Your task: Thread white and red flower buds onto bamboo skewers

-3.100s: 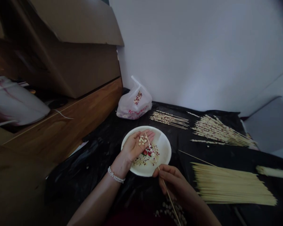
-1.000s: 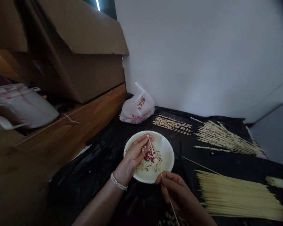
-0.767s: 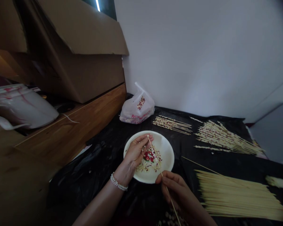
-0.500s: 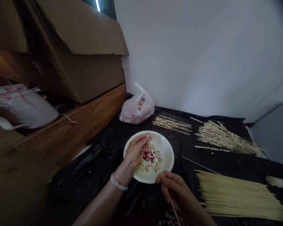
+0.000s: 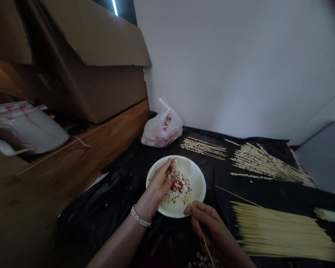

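A shallow white bowl [image 5: 198,182] holds a heap of small white, yellowish and dark red kernels [image 5: 181,191], with a bright red patch on the bowl's bottom. Over its left side, my left hand [image 5: 160,180] is turned palm up, closed, with several kernels in its curled fingers; thumb and forefinger come together near a pale kernel at the skewer's tip. My right hand [image 5: 206,219], at the bowl's front right rim, pinches a thin wooden skewer [image 5: 207,248] that slants up toward the left fingertips. Part of the skewer is hard to make out against the bowl.
Bare skewers [image 5: 281,230] lie stacked at right. Behind them are threaded skewers [image 5: 254,160] and a smaller threaded group [image 5: 201,147]. A tied plastic bag [image 5: 163,130] stands behind the bowl on black plastic sheeting [image 5: 123,186]. Left are a cardboard box [image 5: 114,89] and a stained white pitcher [image 5: 41,128].
My left hand has rolled slightly, so kernels in its fingers now show. Its thumb and forefinger have shifted a little at the skewer's tip. My right hand stays nearly where it was.
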Action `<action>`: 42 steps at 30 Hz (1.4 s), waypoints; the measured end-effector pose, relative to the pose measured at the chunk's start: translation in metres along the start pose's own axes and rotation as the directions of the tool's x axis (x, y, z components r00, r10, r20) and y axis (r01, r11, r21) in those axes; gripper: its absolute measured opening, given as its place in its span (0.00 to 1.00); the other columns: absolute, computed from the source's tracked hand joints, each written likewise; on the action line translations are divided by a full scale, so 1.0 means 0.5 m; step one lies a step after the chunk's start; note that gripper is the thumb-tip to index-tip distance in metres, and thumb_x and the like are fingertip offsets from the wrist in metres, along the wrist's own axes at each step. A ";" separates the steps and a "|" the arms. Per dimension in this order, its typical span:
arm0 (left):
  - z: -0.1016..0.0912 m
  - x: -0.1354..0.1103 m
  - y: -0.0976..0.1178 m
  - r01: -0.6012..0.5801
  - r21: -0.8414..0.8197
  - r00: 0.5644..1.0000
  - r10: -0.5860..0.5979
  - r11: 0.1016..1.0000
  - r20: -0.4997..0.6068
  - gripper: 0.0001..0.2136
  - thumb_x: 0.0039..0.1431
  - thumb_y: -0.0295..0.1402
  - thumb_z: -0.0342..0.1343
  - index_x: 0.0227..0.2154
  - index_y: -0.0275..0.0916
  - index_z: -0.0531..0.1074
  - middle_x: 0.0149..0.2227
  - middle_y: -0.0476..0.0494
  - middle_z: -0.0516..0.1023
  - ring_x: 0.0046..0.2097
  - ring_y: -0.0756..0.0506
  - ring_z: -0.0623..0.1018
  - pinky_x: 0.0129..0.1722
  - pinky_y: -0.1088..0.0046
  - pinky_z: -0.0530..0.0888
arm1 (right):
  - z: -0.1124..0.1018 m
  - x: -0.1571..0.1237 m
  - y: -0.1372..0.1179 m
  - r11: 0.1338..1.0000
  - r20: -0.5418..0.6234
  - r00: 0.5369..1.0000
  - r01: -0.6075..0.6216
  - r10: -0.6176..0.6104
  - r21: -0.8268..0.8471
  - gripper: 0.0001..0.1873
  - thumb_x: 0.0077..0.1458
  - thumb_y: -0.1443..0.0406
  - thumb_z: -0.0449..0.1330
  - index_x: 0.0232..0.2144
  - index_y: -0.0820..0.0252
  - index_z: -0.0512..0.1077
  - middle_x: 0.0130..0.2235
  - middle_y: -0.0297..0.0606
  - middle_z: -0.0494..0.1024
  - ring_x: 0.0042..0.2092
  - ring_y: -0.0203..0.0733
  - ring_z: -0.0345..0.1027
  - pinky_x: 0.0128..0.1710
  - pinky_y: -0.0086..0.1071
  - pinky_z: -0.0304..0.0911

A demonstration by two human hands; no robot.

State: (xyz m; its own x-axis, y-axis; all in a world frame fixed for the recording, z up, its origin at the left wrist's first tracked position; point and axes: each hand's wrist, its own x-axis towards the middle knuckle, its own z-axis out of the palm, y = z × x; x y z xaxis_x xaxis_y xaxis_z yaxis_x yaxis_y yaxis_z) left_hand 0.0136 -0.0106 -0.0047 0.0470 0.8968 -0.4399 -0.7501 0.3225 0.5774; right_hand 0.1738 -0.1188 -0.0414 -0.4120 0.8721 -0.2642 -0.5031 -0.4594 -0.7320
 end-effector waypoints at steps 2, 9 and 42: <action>-0.005 0.003 0.003 0.028 0.011 1.000 -0.028 1.000 0.013 0.05 0.54 0.30 0.68 0.32 0.39 0.78 0.25 0.50 0.73 0.24 0.53 0.69 0.25 0.78 0.70 | -0.004 0.000 0.003 1.000 0.024 1.000 -0.017 0.017 -0.011 0.14 0.59 0.55 0.67 0.34 0.62 0.80 0.14 0.23 0.65 0.14 0.24 0.42 0.14 0.21 0.36; -0.020 0.003 0.016 0.090 0.043 0.992 -0.093 0.995 0.081 0.09 0.52 0.21 0.64 0.34 0.39 0.76 0.27 0.50 0.70 0.27 0.52 0.70 0.28 0.76 0.70 | -0.006 0.001 0.004 0.995 0.030 0.999 -0.028 0.031 -0.100 0.16 0.59 0.53 0.67 0.34 0.62 0.80 0.14 0.23 0.65 0.14 0.24 0.41 0.14 0.22 0.33; -0.015 -0.008 -0.002 0.189 0.205 0.952 -0.231 0.960 0.202 0.06 0.49 0.24 0.68 0.26 0.39 0.76 0.25 0.49 0.74 0.24 0.51 0.70 0.28 0.72 0.68 | -0.002 0.009 0.002 0.927 -0.139 0.976 0.109 -0.168 -0.358 0.22 0.56 0.48 0.66 0.36 0.63 0.80 0.15 0.26 0.66 0.18 0.30 0.48 0.20 0.27 0.39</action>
State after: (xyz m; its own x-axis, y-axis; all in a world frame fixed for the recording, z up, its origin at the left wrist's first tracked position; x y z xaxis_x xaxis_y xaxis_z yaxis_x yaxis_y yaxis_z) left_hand 0.0094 -0.0166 -0.0088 0.3510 0.8404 -0.4130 -0.5762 0.5415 0.6122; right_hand 0.1723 -0.1153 -0.0438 -0.2118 0.9517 -0.2222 -0.2396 -0.2710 -0.9323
